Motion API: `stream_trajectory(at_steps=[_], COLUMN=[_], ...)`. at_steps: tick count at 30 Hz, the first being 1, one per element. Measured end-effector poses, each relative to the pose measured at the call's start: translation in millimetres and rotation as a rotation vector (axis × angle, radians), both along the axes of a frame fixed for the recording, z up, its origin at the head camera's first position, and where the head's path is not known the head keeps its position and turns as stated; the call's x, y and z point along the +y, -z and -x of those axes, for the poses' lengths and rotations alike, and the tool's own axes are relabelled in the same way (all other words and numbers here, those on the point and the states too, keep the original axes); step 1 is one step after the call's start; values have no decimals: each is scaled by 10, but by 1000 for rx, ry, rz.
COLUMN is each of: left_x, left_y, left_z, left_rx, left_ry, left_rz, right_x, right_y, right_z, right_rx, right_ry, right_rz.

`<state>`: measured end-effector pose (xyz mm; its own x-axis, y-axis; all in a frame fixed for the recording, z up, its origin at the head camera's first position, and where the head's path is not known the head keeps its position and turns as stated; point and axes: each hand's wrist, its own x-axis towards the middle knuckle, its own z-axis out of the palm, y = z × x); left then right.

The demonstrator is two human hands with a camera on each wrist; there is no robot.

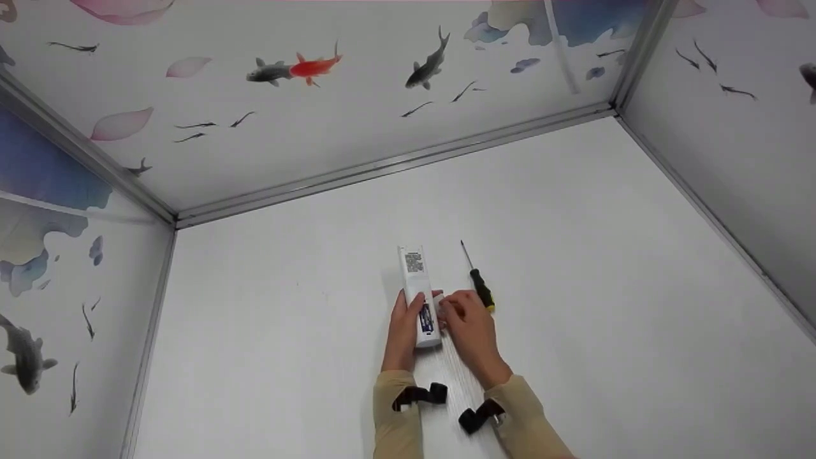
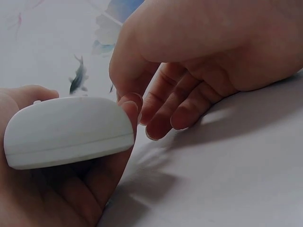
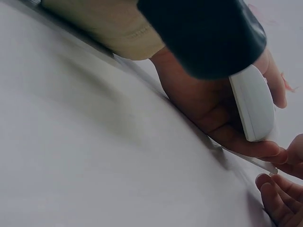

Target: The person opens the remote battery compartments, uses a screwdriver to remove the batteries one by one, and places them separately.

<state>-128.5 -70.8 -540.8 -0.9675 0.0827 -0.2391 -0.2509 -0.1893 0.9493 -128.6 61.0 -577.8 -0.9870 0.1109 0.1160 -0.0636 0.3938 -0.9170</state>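
Beige left sleeve [image 1: 396, 430], with a black strap [image 1: 417, 394] at its cuff, lies nearest the head camera. Just ahead of it, the left hand [image 1: 401, 328] grips a white remote control [image 1: 417, 280], its thumb on the remote's back and its fingers wrapped beneath. The remote's long axis runs away from the person through that grip: the end with the printed label [image 1: 414, 262] reaches past the fingertips, while the exposed dark batteries [image 1: 426, 319] face up on the near side of the thumb tip. Immediately right of them, the right hand [image 1: 472, 328] pinches a thin white piece [image 3: 260, 163], perhaps the battery cover, though fingers hide most of it. That piece is beside the remote, not over the batteries, and the right hand is nearer to it; this offset looks decisive. Just beyond the right knuckles lies a black-and-yellow screwdriver [image 1: 482, 290], tip pointing away.
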Motion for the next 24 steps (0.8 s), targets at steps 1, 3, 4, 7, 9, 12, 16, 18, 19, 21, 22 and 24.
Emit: stream_trajectory(at_steps=[1,3,4,7,9,12,16,18,19,21,22,24], left_x=[1,4,6,15,21,28,19,10,6,2,3,6], left_y=[1,-4,-11,-37,-55,-67,40,120,163,210,228,245], left_z=[0,-1,-1,-2,3,10,40,57,66,74,74,75], left_rx=[-3,-14,-19,-34,-37,-35,-18,-6,4,17,24,32], left_ry=[5,19,27,42,43,41,41,41,41,39,36,30], left_rz=[-3,0,14,73,111,126,116,106,106,101,101,107], right_x=[-1,-6,-10,-22,-29,-34,-34,-33,-32,-31,-31,-33], right_y=[-2,-10,-16,-31,-39,-40,-39,-36,-37,-38,-39,-43], right_z=[-2,-7,-11,-19,-22,-21,-17,-15,-16,-17,-17,-20], right_rx=[-1,-2,1,20,33,38,36,39,40,44,43,38], right_ry=[3,7,6,0,-2,-2,0,-1,-2,-2,-3,-6], right_rz=[-2,-21,-43,-118,-163,-181,-174,-170,-168,-166,-162,-158])
